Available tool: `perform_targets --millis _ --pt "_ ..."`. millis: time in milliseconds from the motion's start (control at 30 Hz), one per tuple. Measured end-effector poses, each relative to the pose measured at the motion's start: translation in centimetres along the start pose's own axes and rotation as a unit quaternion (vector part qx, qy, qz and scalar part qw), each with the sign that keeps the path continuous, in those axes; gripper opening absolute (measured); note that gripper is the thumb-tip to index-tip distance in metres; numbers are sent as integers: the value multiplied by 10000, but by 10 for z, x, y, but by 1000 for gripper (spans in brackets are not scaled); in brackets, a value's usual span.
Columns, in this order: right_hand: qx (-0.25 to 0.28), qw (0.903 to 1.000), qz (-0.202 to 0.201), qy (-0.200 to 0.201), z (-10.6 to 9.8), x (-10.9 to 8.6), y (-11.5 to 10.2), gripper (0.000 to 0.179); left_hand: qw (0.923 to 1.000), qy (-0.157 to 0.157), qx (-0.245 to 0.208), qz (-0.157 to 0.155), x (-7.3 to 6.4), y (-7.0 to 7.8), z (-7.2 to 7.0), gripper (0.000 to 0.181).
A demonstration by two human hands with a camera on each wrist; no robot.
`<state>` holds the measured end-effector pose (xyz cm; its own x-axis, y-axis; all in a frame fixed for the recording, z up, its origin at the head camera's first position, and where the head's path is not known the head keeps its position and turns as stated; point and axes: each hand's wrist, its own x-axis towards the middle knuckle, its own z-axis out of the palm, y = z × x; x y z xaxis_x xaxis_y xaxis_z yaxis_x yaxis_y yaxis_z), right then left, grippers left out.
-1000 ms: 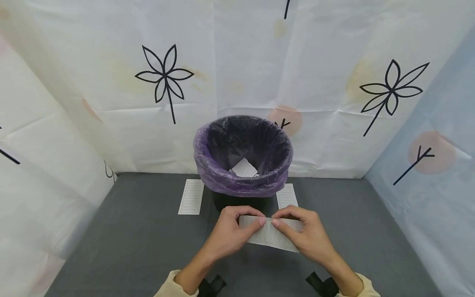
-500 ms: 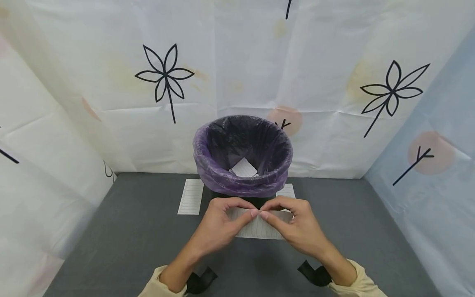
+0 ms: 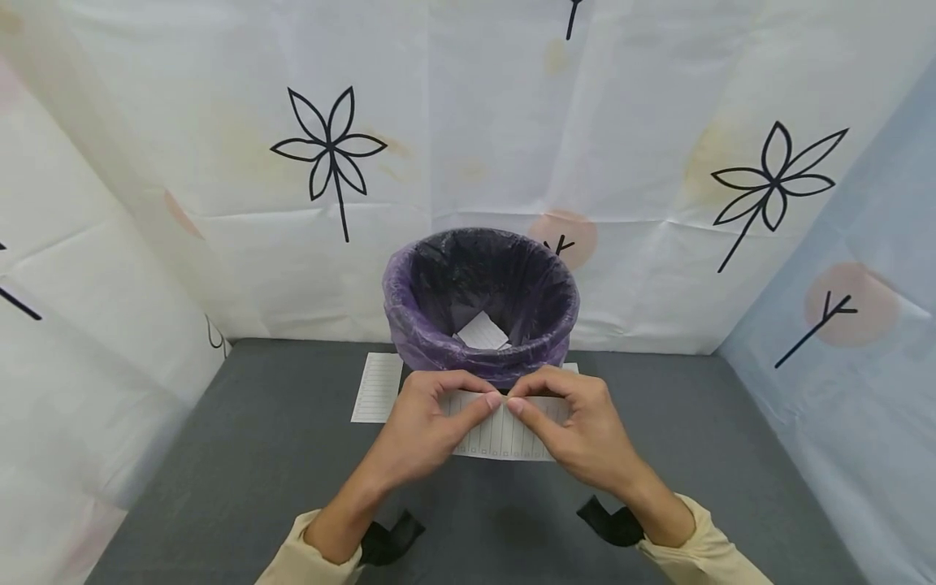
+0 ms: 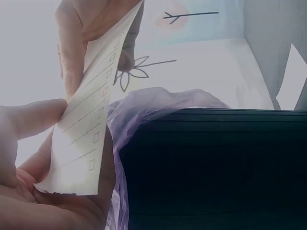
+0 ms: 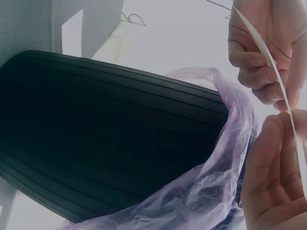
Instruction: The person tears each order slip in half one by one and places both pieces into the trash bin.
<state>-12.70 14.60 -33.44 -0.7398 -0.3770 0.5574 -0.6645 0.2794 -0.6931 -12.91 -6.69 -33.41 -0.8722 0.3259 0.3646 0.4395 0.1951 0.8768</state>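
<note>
Both hands pinch one lined paper sheet (image 3: 504,435) at the middle of its upper edge, thumbs nearly touching. The left hand (image 3: 431,426) has its thumb on the near face; the right hand (image 3: 585,431) mirrors it. Printed lines and a row of small boxes show on the sheet (image 4: 88,132) in the left wrist view, where its lower end looks ragged. Seen edge-on in the right wrist view, the sheet (image 5: 266,52) bends slightly. Just beyond the hands stands a dark ribbed bin (image 5: 105,134) with a purple bag (image 3: 409,329) over its rim. White paper pieces (image 3: 483,331) lie inside.
A lined sheet (image 3: 376,388) lies on the grey table (image 3: 278,487) left of the bin. Another sheet (image 3: 570,368) is mostly hidden behind the right hand. Patterned white cloth (image 3: 497,122) encloses the table at the back and sides.
Both hands have moved forward and slightly left with the sheet, closer to the bin. Their thumbs have come nearer to each other. The bin and the sheets on the table have stayed put.
</note>
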Motion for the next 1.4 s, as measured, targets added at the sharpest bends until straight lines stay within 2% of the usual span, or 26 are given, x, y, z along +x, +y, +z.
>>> perform_targets --millis 367,900,1200,1400 --pt "-99 9997 -165 168 1 7 0 13 9995 111 -161 -260 4 4 -2 8" --pt "52 9987 -311 412 4 11 1 18 9967 43 -699 -421 7 4 -3 13" --pt "165 9958 -620 655 6 12 6 16 9969 666 -349 -250 7 1 0 10" --pt "286 9924 -675 992 6 14 6 17 9915 1284 -118 -183 6 0 0 7"
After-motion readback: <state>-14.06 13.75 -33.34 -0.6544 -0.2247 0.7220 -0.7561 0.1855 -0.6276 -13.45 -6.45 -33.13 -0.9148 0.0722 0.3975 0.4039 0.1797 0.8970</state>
